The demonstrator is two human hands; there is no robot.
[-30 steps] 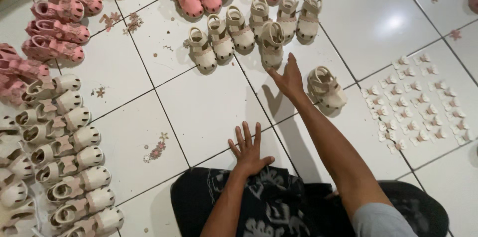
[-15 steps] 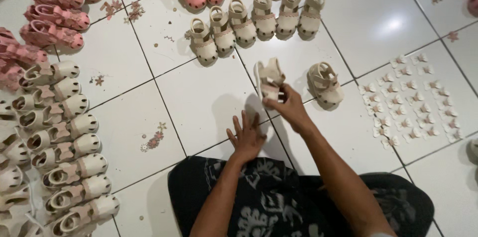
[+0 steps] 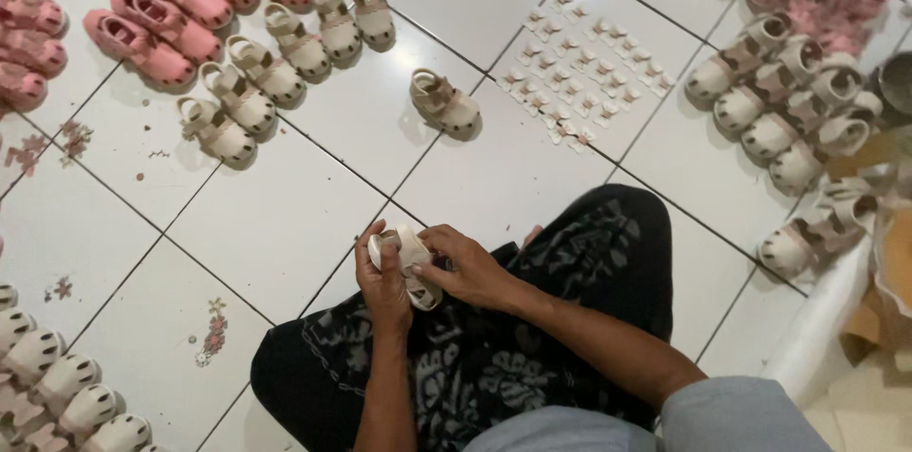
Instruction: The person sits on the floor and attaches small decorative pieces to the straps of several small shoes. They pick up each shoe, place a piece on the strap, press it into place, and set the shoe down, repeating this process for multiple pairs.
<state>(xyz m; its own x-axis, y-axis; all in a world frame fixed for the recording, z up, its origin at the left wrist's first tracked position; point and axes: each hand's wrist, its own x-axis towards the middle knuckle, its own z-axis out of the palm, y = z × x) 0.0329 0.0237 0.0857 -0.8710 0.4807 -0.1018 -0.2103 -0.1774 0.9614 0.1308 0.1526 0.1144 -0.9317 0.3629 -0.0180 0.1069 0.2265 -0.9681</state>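
Both hands meet over the lap, clamped on one cream sandal point(image 3: 408, 262) — the left hand point(image 3: 382, 283) cradles it from below while the right hand point(image 3: 465, 267) pinches its strap from the side, keeping it close for fine work. Just ahead of the hands lies a single cream sandal point(image 3: 445, 103) on the white tile floor point(image 3: 275, 215); beyond it to the right, small star-shaped pieces point(image 3: 575, 67) sit in rows — within reach.

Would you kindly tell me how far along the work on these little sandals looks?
Rows of cream sandals and pink sandals already stand lined up on the tiled floor. In hand: one cream sandal gripped by the left hand and right hand. Left: a lone sandal beside many small pale pieces.
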